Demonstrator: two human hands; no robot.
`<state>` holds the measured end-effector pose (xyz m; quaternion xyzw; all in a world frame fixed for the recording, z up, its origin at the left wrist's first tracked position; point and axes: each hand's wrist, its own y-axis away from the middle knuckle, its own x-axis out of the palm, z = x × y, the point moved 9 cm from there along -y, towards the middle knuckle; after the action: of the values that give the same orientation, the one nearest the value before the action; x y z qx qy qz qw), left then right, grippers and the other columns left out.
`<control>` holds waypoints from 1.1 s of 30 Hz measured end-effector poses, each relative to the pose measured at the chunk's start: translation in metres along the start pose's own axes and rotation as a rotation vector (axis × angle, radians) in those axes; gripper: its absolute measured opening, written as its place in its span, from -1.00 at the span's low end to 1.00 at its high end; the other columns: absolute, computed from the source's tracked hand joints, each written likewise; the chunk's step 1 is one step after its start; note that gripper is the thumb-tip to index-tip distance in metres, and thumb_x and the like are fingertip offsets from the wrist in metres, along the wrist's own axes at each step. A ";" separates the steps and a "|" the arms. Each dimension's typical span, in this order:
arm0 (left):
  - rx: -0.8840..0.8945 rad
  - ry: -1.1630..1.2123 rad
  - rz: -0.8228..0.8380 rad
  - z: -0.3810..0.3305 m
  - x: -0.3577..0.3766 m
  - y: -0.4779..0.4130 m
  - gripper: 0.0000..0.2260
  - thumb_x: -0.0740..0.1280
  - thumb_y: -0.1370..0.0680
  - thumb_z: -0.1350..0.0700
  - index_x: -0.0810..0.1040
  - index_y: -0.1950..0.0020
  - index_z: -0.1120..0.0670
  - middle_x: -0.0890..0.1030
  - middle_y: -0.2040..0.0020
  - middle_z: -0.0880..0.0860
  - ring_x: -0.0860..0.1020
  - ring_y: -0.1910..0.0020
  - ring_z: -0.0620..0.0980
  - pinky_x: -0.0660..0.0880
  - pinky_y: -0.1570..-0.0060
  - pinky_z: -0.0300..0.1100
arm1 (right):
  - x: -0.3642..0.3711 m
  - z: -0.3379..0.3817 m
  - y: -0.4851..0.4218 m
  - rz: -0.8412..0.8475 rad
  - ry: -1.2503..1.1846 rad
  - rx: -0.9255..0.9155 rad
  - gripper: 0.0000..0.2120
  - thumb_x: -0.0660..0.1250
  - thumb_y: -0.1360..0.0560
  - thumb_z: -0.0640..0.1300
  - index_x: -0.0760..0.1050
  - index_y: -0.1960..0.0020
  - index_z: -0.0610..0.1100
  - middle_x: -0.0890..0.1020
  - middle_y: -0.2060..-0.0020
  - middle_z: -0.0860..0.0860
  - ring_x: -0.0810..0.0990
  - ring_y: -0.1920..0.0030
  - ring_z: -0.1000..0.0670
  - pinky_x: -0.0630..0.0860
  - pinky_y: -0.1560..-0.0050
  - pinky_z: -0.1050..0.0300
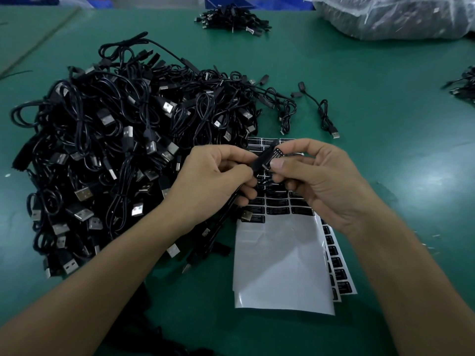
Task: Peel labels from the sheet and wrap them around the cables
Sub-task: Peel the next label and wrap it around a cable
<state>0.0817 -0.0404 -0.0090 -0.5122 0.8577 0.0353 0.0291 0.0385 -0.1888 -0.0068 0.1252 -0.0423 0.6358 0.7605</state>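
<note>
My left hand (218,176) grips a black cable (262,161) by its small inline box, held above the label sheet. My right hand (316,178) pinches a black label (278,153) with white print against that box, thumb on top. The rest of the cable hangs down from my left hand toward the table. The label sheet (280,265) lies flat under my hands; its lower part is bare white backing, and rows of black labels (277,209) show on its upper part. More sheets stick out beneath it on the right.
A big heap of black USB cables (115,150) fills the green table (385,124) to my left. Two loose cables (326,116) lie behind the sheet. A smaller bundle (231,19) sits far back, a clear plastic bag (393,14) at the back right.
</note>
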 end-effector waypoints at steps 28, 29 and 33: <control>0.074 -0.147 -0.023 -0.002 0.000 -0.001 -0.71 0.29 -0.57 0.36 0.68 0.15 0.03 0.71 0.18 0.01 0.72 0.27 0.02 0.59 0.36 -0.24 | 0.007 0.004 0.003 0.092 0.082 -0.040 -0.78 0.42 -0.45 -0.37 0.48 0.19 -0.10 0.61 0.37 -0.01 0.58 0.35 0.07 0.44 0.37 0.30; 0.067 -0.143 -0.029 -0.001 0.000 -0.001 -0.72 0.29 -0.57 0.36 0.69 0.14 0.04 0.72 0.17 0.00 0.72 0.28 0.02 0.59 0.37 -0.24 | 0.008 0.004 0.003 0.096 0.108 -0.048 -0.76 0.40 -0.48 -0.39 0.48 0.19 -0.09 0.61 0.37 0.00 0.57 0.35 0.07 0.44 0.37 0.30; 0.052 -0.080 -0.035 -0.003 0.000 -0.001 -0.80 0.30 -0.54 0.24 0.70 0.15 0.06 0.72 0.18 0.01 0.71 0.31 0.05 0.58 0.40 -0.21 | 0.009 0.004 0.003 0.121 0.223 -0.083 -0.72 0.37 -0.50 -0.40 0.54 0.17 -0.03 0.56 0.36 0.06 0.49 0.35 0.12 0.41 0.35 0.29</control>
<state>0.0822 -0.0407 -0.0064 -0.5246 0.8472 0.0327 0.0773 0.0379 -0.1805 -0.0007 0.0191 0.0089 0.6883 0.7252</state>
